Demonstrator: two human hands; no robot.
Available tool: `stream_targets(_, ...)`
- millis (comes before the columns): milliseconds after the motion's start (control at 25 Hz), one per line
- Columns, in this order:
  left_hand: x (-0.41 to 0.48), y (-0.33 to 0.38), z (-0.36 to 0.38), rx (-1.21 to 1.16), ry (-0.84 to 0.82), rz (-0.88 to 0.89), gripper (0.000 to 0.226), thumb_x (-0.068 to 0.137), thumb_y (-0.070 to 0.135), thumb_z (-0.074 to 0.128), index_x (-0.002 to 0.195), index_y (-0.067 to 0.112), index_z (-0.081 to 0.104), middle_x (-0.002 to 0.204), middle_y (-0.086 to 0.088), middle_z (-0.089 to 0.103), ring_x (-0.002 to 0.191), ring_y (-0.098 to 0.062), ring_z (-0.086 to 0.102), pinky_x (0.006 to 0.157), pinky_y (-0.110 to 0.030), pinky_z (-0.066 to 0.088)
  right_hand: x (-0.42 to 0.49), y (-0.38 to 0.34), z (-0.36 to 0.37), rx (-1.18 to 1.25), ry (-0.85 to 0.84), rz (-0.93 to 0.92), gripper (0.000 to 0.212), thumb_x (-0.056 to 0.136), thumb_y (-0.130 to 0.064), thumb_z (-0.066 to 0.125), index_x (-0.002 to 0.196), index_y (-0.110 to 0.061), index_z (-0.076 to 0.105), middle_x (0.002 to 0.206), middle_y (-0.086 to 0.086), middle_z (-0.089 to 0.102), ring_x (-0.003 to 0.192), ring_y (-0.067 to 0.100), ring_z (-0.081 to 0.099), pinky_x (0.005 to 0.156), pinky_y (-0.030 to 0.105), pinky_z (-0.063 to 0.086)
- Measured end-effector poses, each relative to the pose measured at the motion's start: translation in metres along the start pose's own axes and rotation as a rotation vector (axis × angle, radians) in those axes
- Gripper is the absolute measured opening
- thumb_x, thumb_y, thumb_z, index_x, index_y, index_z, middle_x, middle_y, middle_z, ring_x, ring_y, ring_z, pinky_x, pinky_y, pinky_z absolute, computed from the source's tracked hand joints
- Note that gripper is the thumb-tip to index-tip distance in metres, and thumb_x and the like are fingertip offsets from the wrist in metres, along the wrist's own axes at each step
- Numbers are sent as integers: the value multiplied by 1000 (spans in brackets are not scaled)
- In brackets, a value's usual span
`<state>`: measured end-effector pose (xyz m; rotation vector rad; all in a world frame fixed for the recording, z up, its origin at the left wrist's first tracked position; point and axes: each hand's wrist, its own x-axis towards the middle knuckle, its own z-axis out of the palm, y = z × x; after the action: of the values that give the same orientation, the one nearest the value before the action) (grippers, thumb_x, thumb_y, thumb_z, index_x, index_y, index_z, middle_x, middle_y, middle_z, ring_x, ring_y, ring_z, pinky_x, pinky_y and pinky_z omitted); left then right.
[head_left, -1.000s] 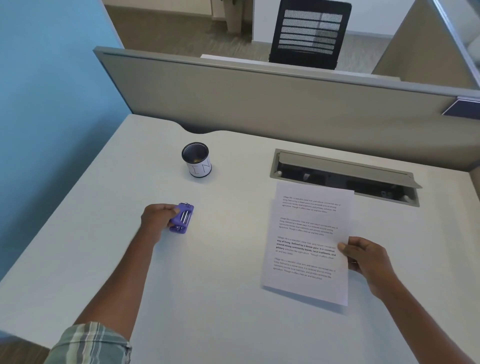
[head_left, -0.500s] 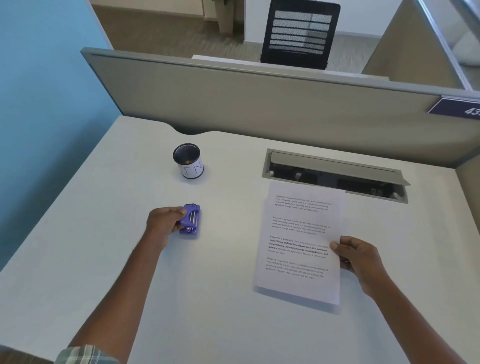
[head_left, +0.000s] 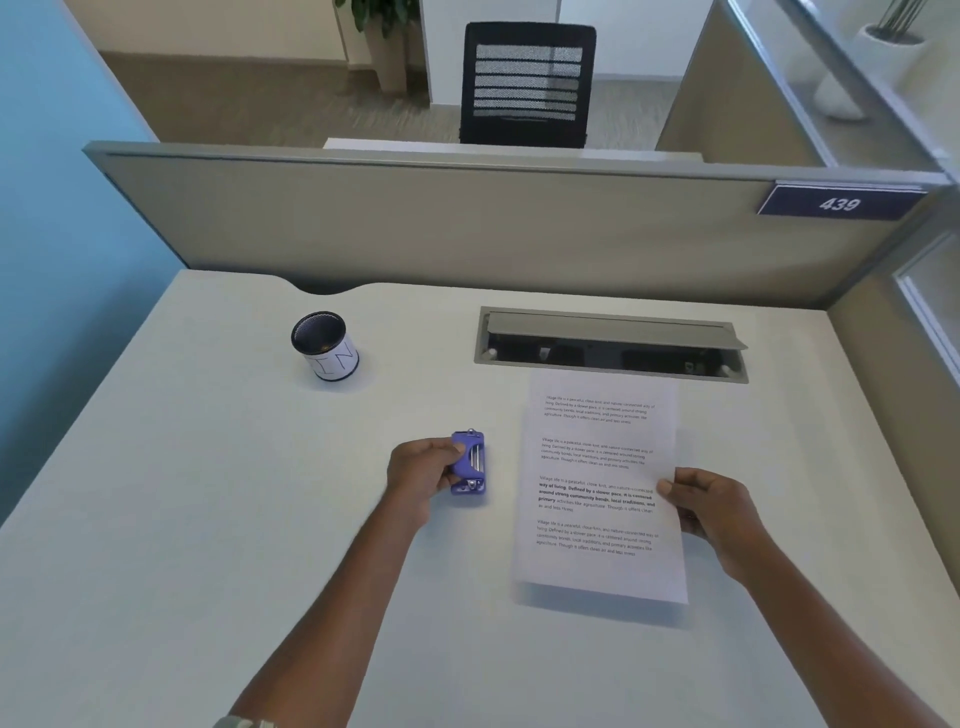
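Note:
A small purple hole punch (head_left: 470, 462) with metal parts is on the white desk (head_left: 218, 519), near its middle. My left hand (head_left: 421, 467) grips the punch by its left side. To the right is a printed sheet of paper (head_left: 597, 483) with several paragraphs of text. My right hand (head_left: 711, 512) pinches the sheet's right edge, thumb on top, and holds it slightly above the desk; a shadow shows under its near edge. The punch sits a short gap left of the sheet.
A black mesh cup (head_left: 324, 345) with a white label stands at the back left. An open cable tray (head_left: 610, 345) is set in the desk just behind the paper. A beige partition (head_left: 467, 234) bounds the back, a blue wall (head_left: 57, 208) the left.
My left hand has slid the purple punch to the right, closer to the sheet, and turned it. My right hand still holds the paper by the same edge.

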<state>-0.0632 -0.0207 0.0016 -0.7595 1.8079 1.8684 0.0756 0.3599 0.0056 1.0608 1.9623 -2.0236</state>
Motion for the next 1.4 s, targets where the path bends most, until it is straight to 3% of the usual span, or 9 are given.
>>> stream_targets(120,-6,-10,32,13,-24,-12,4,94,-3,79,94,1,79,98,-19,80,71,-21,76,65,-27,67,0,3,-13,3,21,26,19,97,-5,79,116,-2,80,107,18,86,101,44,82,96,55,66)
stream_targets(200,-8,-16,49,20,-26,-20,7,94,-2,80,101,-2,80,107,-24,81,81,-27,76,82,-37,68,1,5,-21,-1,32,40,19,97,-5,79,116,-2,79,107,18,86,101,44,83,95,55,66)
stream_targets(400,-12,-27,70,12,-25,-41,23,94,-4,79,116,-10,77,121,-30,79,91,-32,74,100,-50,65,4,12,-31,-19,27,44,19,96,-5,80,115,-3,79,106,19,86,96,41,83,73,40,71)
stream_targets(520,-14,-31,71,23,-18,-45,21,93,-4,79,114,-9,78,121,-31,79,90,-32,74,100,-51,66,7,15,-30,-33,22,48,18,96,-5,80,113,-2,79,102,18,86,90,38,84,67,37,70)
stream_targets(760,-16,-34,66,39,-24,-25,19,95,-1,80,113,-7,79,118,-28,81,84,-28,75,79,-37,69,15,17,-20,-58,27,69,15,96,-4,79,112,-2,79,100,17,87,82,31,85,65,36,70)
stream_targets(1000,-17,-38,63,148,17,48,22,91,10,84,113,6,84,111,-14,85,96,-31,82,94,-45,69,17,14,-10,-70,31,78,14,97,-3,78,111,0,79,99,18,86,96,43,83,67,38,71)
stream_targets(1200,-15,-38,61,226,41,104,33,89,22,89,119,9,82,115,-7,83,98,-22,74,103,-48,64,19,13,-6,-71,28,86,14,97,-2,78,111,1,78,100,19,86,98,44,82,71,41,72)
stream_targets(1400,-13,-35,61,244,-31,92,26,92,14,86,117,5,83,114,-12,84,94,-24,75,105,-54,63,22,11,1,-73,6,91,14,97,-1,78,111,1,78,99,19,86,79,30,84,65,36,70)
